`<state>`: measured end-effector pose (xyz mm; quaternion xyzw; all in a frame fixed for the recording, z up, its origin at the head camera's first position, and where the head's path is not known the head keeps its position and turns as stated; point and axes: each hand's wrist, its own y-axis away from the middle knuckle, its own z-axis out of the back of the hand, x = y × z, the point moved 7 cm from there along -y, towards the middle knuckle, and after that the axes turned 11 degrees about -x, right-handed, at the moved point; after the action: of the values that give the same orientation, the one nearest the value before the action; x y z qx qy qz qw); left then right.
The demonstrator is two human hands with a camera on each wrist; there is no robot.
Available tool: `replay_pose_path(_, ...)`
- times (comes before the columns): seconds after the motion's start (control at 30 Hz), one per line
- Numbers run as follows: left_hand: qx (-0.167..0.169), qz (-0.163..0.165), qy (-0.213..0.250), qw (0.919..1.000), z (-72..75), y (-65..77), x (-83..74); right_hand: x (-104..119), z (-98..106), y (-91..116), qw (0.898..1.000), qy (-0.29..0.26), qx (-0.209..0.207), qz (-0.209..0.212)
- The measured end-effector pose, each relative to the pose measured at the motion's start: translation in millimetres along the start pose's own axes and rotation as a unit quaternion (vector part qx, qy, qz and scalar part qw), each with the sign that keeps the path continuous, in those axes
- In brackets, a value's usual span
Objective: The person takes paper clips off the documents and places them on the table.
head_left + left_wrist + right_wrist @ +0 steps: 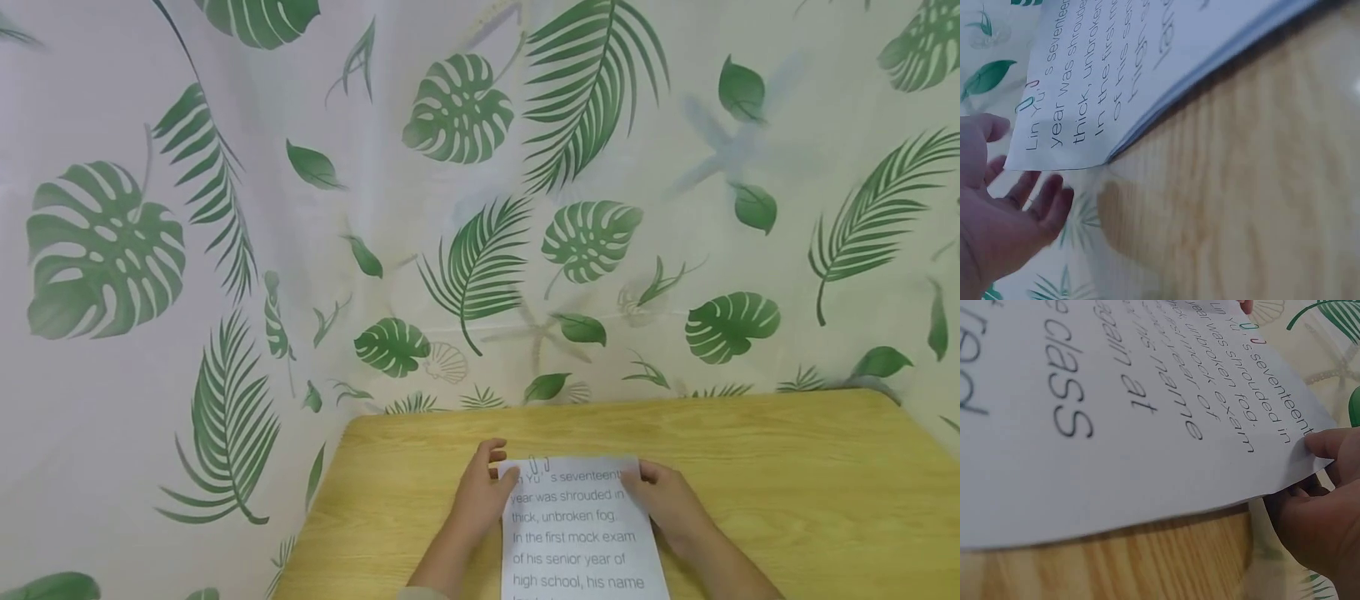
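A stack of white printed sheets [573,533] with large black text is raised at its far edge above the wooden table. Two paper clips, one green [1247,326] and one red [1260,341], sit on its top edge. My right hand [675,504] pinches the top right corner, thumb on the printed face and fingers underneath. At the top left corner is my left hand [1013,212]; its thumb stands off the page and its loosely bent fingers [1054,200] lie beside and behind the edge.
The wooden table [390,500] has rounded far corners and ends against a pale cloth [495,275] printed with green leaves. This cloth hangs behind the table and along its left side.
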<state>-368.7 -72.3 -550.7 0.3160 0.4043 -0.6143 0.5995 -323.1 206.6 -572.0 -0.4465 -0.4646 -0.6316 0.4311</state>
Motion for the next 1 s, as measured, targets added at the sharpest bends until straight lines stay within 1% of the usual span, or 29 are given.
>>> replay_pose_path(0.1, 0.028, 0.021, 0.049, 0.9982, -9.3, -5.4, 3.9, -8.6, -0.1, 0.3, 1.000, -0.015, 0.003, -0.003)
replay_pose_path(0.2, 0.041, 0.022, 0.065, 0.9968, -15.7, -6.8, 4.7, -15.2, 0.0, 0.4, 1.000, -0.014, 0.004, -0.005)
replay_pose_path(0.4, 0.037, -0.004, 0.052, 0.9979, -22.7, -7.4, -1.6, -20.7, 4.3, -4.8, 1.000, 0.011, -0.015, -0.005)
replay_pose_path(0.57, 0.025, -0.012, 0.020, 0.9994, -22.3, -9.0, -5.0, -20.6, 4.1, -6.1, 0.999, 0.026, -0.020, 0.006)
replay_pose_path(0.73, 0.031, -0.008, 0.016, 0.9993, -20.7, -8.0, -7.3, -19.9, 3.9, -4.6, 0.999, 0.041, -0.029, 0.011)
replay_pose_path(0.83, 0.044, 0.005, 0.025, 0.9987, -22.1, -7.8, -6.6, -21.3, 5.4, -4.0, 0.998, 0.049, -0.035, 0.003)
replay_pose_path(0.93, 0.059, 0.011, 0.030, 0.9977, -24.2, -7.2, -5.2, -22.5, 7.0, -2.8, 0.998, 0.047, -0.036, -0.002)
replay_pose_path(1.0, 0.067, 0.010, 0.021, 0.9975, -25.3, -6.5, -4.2, -22.3, 7.8, -1.5, 0.998, 0.048, -0.035, 0.000)
